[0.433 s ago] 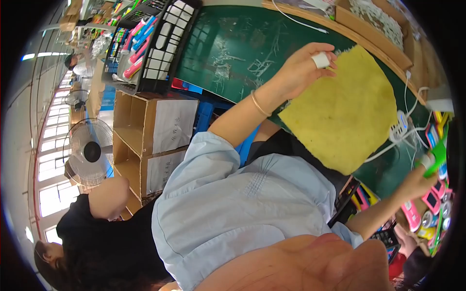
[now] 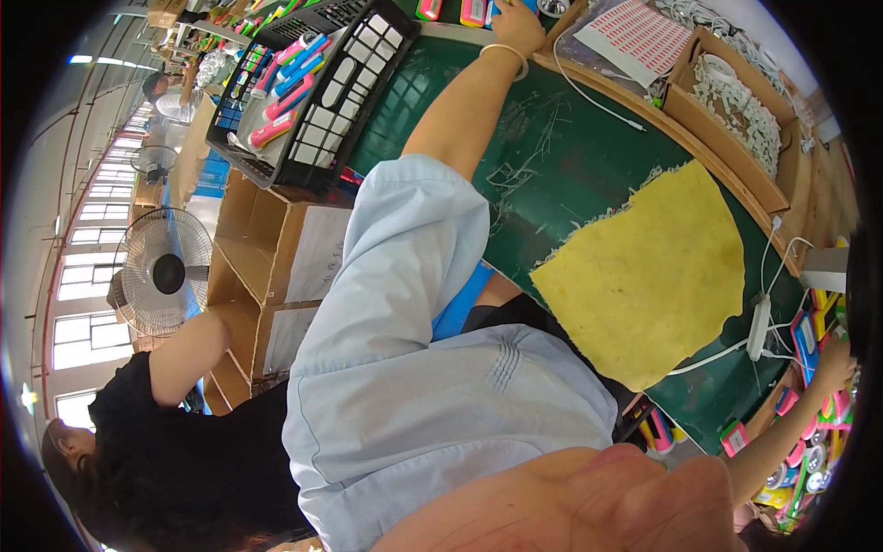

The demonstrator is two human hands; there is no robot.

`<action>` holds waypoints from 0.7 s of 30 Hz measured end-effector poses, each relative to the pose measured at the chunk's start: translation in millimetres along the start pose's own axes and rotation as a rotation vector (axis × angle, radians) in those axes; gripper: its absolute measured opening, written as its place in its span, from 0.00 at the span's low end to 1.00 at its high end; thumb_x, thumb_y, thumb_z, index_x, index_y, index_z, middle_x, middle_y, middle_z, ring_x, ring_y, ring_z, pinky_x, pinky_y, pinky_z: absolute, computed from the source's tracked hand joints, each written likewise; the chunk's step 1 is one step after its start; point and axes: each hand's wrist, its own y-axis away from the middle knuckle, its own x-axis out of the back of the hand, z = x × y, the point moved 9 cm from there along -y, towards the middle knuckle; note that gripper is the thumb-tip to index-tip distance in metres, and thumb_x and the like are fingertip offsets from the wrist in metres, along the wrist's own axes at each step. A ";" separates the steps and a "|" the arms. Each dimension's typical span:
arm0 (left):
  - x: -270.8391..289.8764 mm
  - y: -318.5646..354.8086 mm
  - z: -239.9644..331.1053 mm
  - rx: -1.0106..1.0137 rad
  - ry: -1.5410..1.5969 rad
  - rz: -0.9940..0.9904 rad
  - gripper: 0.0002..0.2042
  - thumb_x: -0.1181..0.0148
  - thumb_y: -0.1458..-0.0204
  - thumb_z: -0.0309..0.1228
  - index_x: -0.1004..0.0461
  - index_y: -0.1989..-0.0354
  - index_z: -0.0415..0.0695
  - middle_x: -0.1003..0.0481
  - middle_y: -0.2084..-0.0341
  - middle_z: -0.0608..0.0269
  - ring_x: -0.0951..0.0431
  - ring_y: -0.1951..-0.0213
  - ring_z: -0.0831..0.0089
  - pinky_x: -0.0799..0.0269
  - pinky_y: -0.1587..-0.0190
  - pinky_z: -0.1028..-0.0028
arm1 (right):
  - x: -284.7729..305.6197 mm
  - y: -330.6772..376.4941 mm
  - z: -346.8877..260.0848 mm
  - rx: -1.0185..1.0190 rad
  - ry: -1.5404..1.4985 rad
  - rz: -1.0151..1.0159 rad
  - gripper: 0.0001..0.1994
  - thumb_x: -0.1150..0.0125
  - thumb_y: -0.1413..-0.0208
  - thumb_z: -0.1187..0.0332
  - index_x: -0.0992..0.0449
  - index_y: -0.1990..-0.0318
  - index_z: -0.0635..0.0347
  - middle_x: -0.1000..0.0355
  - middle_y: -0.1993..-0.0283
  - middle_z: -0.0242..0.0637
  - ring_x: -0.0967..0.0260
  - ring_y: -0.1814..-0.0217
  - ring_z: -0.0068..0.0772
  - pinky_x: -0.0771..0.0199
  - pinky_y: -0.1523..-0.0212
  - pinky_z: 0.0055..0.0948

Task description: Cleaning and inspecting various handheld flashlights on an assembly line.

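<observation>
My left hand (image 2: 517, 28), with a bracelet at its wrist, reaches to the far edge of the green table (image 2: 524, 138). Its fingers are bent around a blue plastic piece (image 2: 530, 5), partly cut off by the picture's edge. Beside it lie a pink-and-blue piece (image 2: 473, 11) and a round silver part (image 2: 553, 7). My right hand (image 2: 835, 364) is at the far right, among a pile of colourful plastic pieces (image 2: 814, 451); its fingers are too blurred and dark to read. A yellow cloth (image 2: 653, 276) with frayed edges lies on the table between my arms.
A black crate (image 2: 345, 101) of pink and blue pieces stands at the left, above cardboard shelves (image 2: 253, 216). Along the wooden edge are a box of small white parts (image 2: 745, 120) and a white power strip (image 2: 759, 327) with cables. A person in black (image 2: 184, 451) is close at my left.
My left hand has moved from above the yellow cloth to the far table edge. My right hand has shifted farther right; the green piece it held no longer shows in it.
</observation>
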 end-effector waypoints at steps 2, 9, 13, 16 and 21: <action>11.9 7.1 -6.7 0.161 0.033 0.115 0.17 0.48 0.55 0.35 0.30 0.64 0.30 0.31 0.61 0.39 0.31 0.58 0.47 0.35 0.53 0.61 | 131.1 12.7 -72.1 -0.029 -0.344 -0.020 0.23 0.55 0.47 0.52 0.32 0.53 0.61 0.32 0.58 0.54 0.32 0.58 0.47 0.32 0.59 0.38; 155.8 135.6 49.4 0.037 0.747 0.669 0.20 0.50 0.59 0.20 0.42 0.56 0.28 0.39 0.65 0.41 0.36 0.65 0.48 0.37 0.59 0.61 | 263.7 136.7 -207.5 -0.246 -1.802 -0.674 0.27 0.56 0.43 0.53 0.37 0.47 0.71 0.33 0.58 0.45 0.31 0.63 0.28 0.36 0.82 0.15; 207.0 287.6 143.5 -0.265 0.961 0.339 0.23 0.50 0.54 0.24 0.43 0.48 0.34 0.41 0.57 0.44 0.38 0.55 0.50 0.40 0.51 0.62 | 278.8 166.0 -327.5 -0.456 -2.310 -0.959 0.28 0.54 0.44 0.53 0.41 0.46 0.71 0.35 0.54 0.46 0.37 0.50 0.32 0.35 0.54 0.27; 234.8 391.9 208.5 -0.866 1.054 0.341 0.25 0.46 0.55 0.27 0.41 0.46 0.37 0.40 0.50 0.47 0.41 0.48 0.53 0.40 0.51 0.58 | 303.7 180.0 -296.0 -0.868 -2.158 -0.609 0.21 0.47 0.47 0.61 0.37 0.53 0.71 0.34 0.57 0.46 0.36 0.56 0.34 0.34 0.55 0.29; 228.7 355.9 167.0 -0.366 1.495 -0.018 0.35 0.38 0.59 0.36 0.47 0.43 0.41 0.44 0.45 0.52 0.43 0.45 0.58 0.48 0.44 0.65 | 316.0 191.4 -291.1 -0.292 -1.840 -0.515 0.16 0.41 0.52 0.68 0.36 0.59 0.65 0.32 0.66 0.36 0.35 0.66 0.25 0.34 0.64 0.25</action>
